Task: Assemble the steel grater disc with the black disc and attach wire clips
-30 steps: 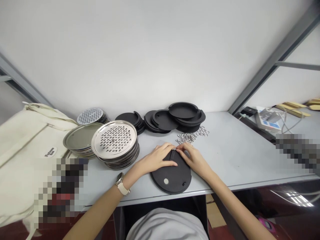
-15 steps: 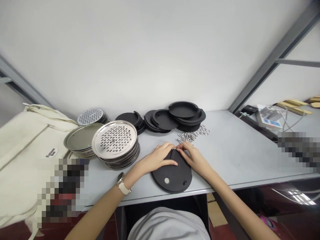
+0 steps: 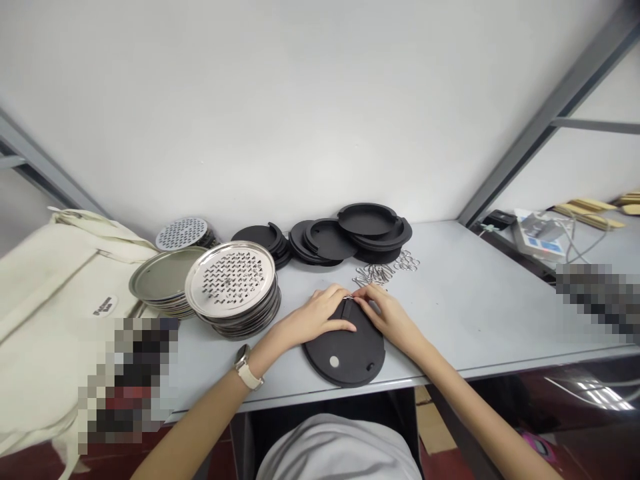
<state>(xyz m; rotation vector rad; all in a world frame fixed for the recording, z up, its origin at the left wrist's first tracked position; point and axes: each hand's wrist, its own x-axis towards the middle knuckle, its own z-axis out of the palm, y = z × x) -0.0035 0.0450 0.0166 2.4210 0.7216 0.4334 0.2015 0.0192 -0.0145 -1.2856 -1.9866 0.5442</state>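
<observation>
A black round plate [image 3: 357,343] lies flat near the table's front edge, with a pale round spot and a small dark peg on it. Over its far left part rests my left hand [image 3: 325,313], thumb across the face and fingers closed at the far rim. My right hand [image 3: 383,310] pinches a small shiny metal piece [image 3: 349,297] at that rim, beside a dark strip; its exact shape is mostly hidden by fingertips. Just beyond the hands are a pile of metal wire clips [image 3: 374,275] and several metal rings [image 3: 407,261].
Stacked metal grater discs [image 3: 233,283] stand to the left, with grey-green round trays [image 3: 167,273] behind. Black round lids [image 3: 370,220] are piled along the wall. A cream bag [image 3: 55,313] covers the left end. To the right, a box [image 3: 537,233] sits beyond the frame post.
Almost nothing differs. Both hands stay at the plate's far rim, and the view has shifted very slightly.
</observation>
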